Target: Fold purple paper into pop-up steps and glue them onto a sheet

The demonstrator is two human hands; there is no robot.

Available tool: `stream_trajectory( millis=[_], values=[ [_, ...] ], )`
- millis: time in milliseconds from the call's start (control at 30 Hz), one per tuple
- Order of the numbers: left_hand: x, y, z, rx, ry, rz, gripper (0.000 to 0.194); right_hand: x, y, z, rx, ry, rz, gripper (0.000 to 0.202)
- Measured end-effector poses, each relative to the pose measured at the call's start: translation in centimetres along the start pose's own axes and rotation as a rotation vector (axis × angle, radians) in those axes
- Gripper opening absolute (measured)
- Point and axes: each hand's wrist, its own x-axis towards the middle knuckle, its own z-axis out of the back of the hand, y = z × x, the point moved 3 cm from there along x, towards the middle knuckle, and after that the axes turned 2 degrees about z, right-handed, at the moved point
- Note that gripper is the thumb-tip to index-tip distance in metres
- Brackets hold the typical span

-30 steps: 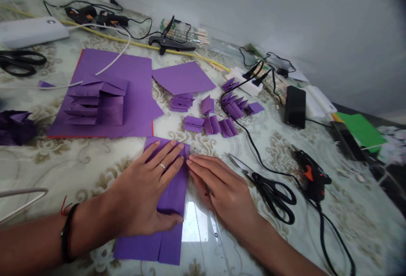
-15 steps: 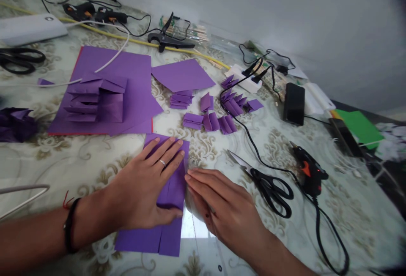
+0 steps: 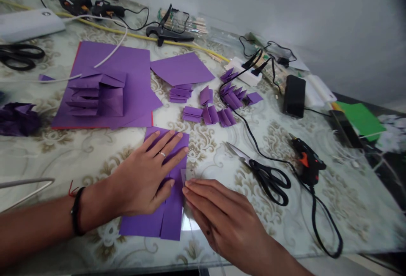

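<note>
A folded purple paper sheet (image 3: 142, 225) lies on the patterned table in front of me, with a lengthwise flap along its right side. My left hand (image 3: 147, 172) rests flat on it, fingers spread, a ring on one finger. My right hand (image 3: 218, 208) is closed, its fingertips pinching a clear plastic ruler (image 3: 184, 174) at the sheet's right edge. Much of the ruler is hidden under that hand. Black-handled scissors (image 3: 266, 176) lie open to the right of my right hand.
A glue gun (image 3: 307, 162) with a looping cord lies at the right. Folded purple paper pieces (image 3: 209, 114) sit beyond my hands. Purple sheets (image 3: 136, 64) carry a pleated stack (image 3: 111, 98) at left. A white power strip (image 3: 242, 71) and cables run along the back.
The ruler's top end now shows over the paper's right edge, and my right hand is slightly lower along it. My left thumb has drawn in toward the fingers. The view has shifted a little.
</note>
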Motion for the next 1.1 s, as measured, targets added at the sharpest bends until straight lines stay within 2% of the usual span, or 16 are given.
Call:
stream_trajectory(
  millis=[233, 433, 733, 1100],
  values=[
    [0.0, -0.1, 0.1, 0.001, 0.007, -0.007, 0.073, -1.1, 1.3, -0.1, 0.051, 0.02, -0.007, 0.026],
    [-0.1, 0.1, 0.1, -0.032, -0.034, -0.02, 0.053, -1.4, 2.2, -0.1, 0.061, 0.018, -0.016, 0.024],
    [0.0, 0.2, 0.2, -0.006, -0.018, -0.029, 0.056, -2.7, 4.7, -0.4, 0.144, 0.003, -0.036, 0.021],
    [-0.1, 0.3, 0.2, 0.038, -0.009, -0.03, 0.057, -3.0, 7.2, 0.1, 0.26, 0.006, -0.108, 0.016]
  ],
)
